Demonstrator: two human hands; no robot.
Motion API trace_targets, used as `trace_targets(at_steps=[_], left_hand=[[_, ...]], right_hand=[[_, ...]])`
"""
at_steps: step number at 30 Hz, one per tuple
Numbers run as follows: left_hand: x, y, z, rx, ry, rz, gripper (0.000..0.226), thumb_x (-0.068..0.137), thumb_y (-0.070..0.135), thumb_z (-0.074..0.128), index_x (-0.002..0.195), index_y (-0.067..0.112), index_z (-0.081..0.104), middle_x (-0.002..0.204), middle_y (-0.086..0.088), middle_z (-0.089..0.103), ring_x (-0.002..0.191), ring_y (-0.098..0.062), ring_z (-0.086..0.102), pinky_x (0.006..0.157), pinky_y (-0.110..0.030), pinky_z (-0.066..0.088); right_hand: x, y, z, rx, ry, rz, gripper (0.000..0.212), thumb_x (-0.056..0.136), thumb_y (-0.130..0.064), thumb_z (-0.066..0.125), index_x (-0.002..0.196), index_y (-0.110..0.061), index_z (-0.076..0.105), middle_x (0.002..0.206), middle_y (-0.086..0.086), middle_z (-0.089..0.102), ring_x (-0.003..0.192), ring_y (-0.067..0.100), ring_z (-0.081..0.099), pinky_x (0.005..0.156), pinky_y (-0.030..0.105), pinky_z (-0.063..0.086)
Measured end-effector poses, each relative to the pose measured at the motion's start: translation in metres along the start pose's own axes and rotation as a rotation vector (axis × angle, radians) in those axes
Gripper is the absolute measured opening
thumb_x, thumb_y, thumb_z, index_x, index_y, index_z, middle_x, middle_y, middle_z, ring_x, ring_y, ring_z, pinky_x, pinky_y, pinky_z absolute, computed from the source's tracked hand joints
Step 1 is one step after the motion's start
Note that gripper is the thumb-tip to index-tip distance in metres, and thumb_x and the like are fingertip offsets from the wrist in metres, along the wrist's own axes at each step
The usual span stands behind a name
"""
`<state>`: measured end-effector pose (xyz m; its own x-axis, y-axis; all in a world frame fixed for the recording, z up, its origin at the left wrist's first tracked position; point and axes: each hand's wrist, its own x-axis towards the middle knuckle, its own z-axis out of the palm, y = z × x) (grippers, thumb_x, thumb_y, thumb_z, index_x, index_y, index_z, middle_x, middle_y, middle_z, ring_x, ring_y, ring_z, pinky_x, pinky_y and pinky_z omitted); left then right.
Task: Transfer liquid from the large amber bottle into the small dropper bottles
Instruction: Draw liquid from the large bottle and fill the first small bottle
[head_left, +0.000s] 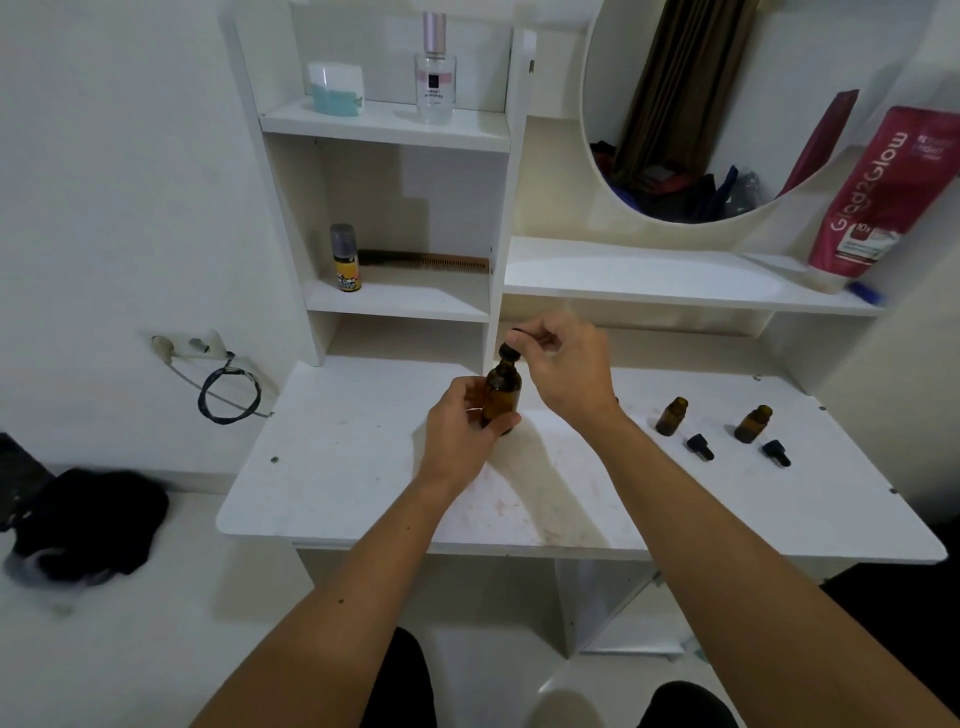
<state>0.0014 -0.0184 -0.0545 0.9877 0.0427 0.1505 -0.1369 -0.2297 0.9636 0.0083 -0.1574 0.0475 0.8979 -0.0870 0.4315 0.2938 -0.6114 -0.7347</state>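
Observation:
The large amber bottle stands upright on the white vanity table, near its middle. My left hand wraps around the bottle's lower body. My right hand pinches the black dropper cap at the bottle's neck. To the right stand two small amber dropper bottles, both uncapped. Their black dropper caps lie on the table just in front of them.
White shelves behind hold a yellow spray can, a comb, a perfume bottle and a jar. A round mirror and a red pouch are at the right. A wall socket with cable is at the left, dark cloth on the floor.

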Motion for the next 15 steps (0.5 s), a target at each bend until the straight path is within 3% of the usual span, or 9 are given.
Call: trace_targets(at_steps=[6, 15], left_hand=[[-0.0001, 0.0002, -0.0004, 0.023, 0.002, 0.012, 0.055, 0.081, 0.025, 0.089, 0.126, 0.019, 0.059, 0.115, 0.011, 0.069, 0.102, -0.001, 0.065, 0.082, -0.005, 0.050], [-0.0003, -0.0008, 0.0007, 0.050, -0.003, 0.015, 0.056, 0.082, 0.032, 0.087, 0.128, 0.022, 0.058, 0.120, 0.009, 0.070, 0.109, -0.012, 0.067, 0.100, -0.027, 0.054]], right_hand=[[-0.0010, 0.0012, 0.0038, 0.001, -0.005, 0.008, 0.005, 0.094, -0.021, 0.077, 0.092, -0.017, 0.079, 0.085, -0.010, 0.075, 0.075, -0.007, 0.066, 0.074, 0.003, 0.049], [-0.0065, -0.0022, -0.0030, 0.017, -0.016, -0.039, 0.013, 0.096, -0.024, 0.076, 0.105, -0.014, 0.078, 0.090, -0.012, 0.073, 0.080, -0.010, 0.066, 0.077, 0.002, 0.048]])
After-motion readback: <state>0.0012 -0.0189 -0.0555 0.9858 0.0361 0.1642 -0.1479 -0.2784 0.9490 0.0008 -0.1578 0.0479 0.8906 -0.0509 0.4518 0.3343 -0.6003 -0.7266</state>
